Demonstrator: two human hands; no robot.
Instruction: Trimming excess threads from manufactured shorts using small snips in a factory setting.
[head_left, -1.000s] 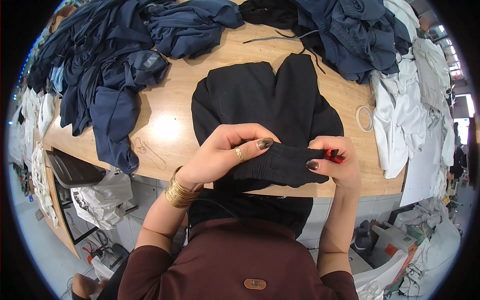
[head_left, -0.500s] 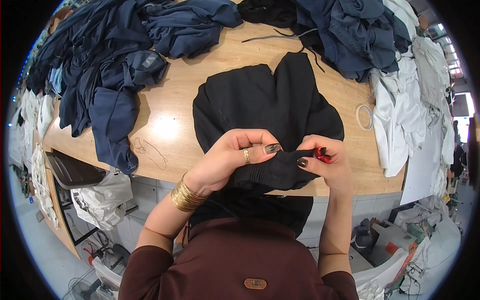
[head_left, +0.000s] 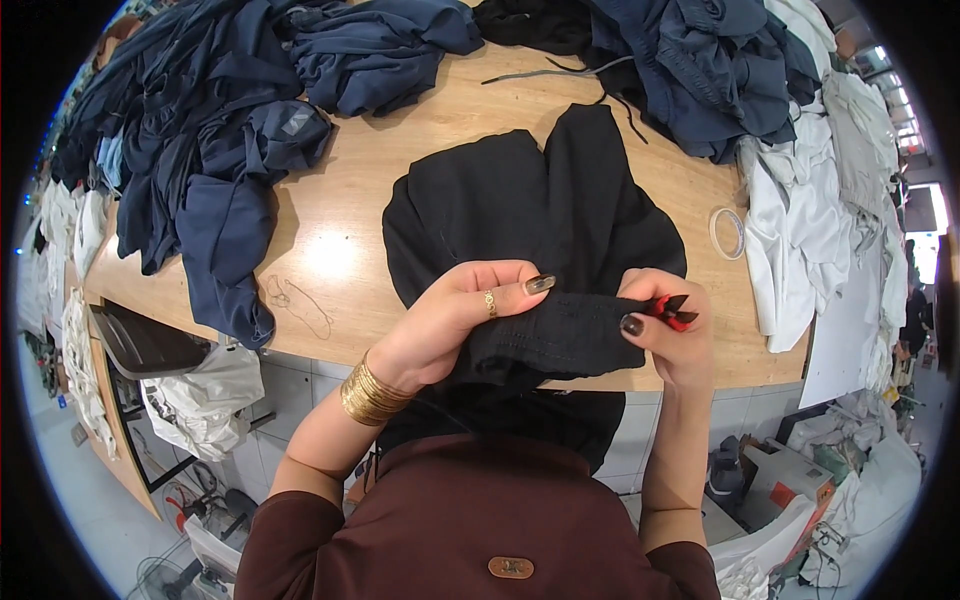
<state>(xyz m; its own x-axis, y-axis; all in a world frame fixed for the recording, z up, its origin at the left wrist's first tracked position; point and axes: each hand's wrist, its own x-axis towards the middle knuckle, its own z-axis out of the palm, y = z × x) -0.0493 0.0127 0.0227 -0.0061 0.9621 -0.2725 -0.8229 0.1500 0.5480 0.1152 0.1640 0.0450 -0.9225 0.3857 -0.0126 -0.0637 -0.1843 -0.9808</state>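
Observation:
Black cloth trousers or shorts (head_left: 495, 205) lie bunched on the table in front of me, with the gathered elastic waistband (head_left: 575, 335) lifted at the near edge. My left hand (head_left: 445, 315) pinches the left part of this band between thumb and fingers. At its right end, my right hand (head_left: 675, 330) grips the band with thumb and forefinger. Small red and black thread snips (head_left: 678, 312) are tucked in the same right hand, their dark tips pointing right. The lower fingers of both hands are partly hidden.
Navy garments (head_left: 215, 130) are heaped at the far left, and another navy pile (head_left: 690, 75) with dark cords sits far right. A tape roll (head_left: 727, 234) lies near white cloth (head_left: 790, 230) on the right. Loose thread (head_left: 300, 305) rests left on the wooden table (head_left: 340, 200).
My right hand has moved to the right, away from the left, and the waistband between them is now stretched flatter. The snips have turned and show more of their tips.

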